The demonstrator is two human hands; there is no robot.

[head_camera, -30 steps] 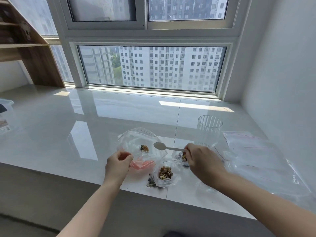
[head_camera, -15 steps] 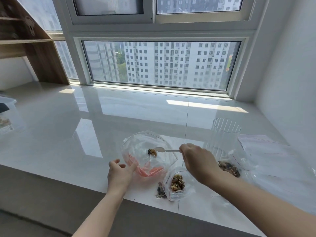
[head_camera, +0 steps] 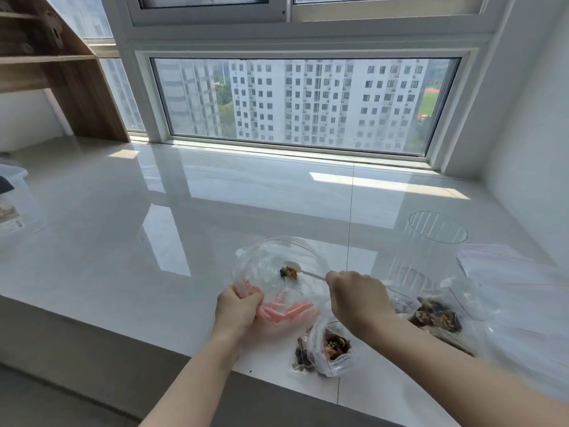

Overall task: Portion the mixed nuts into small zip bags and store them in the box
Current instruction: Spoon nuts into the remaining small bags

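My left hand grips the red-zip mouth of a clear zip bag and holds it wide open on the white sill. My right hand pinches the handle of a small white spoon, whose bowl is inside the bag beside a small clump of nuts. A small zip bag of nuts lies near the front edge under my right wrist. A larger bag of mixed nuts lies to the right of my right hand.
A clear ribbed plastic cup stands behind the nut bag. Empty zip bags lie stacked at the far right by the wall. A clear storage box sits at the far left edge. The sill's front edge drops off close below my hands.
My right hand carried the spoon leftward into the open bag. My left hand went from a loose touch to a firm grip on the bag's mouth. The camera view shifted left.
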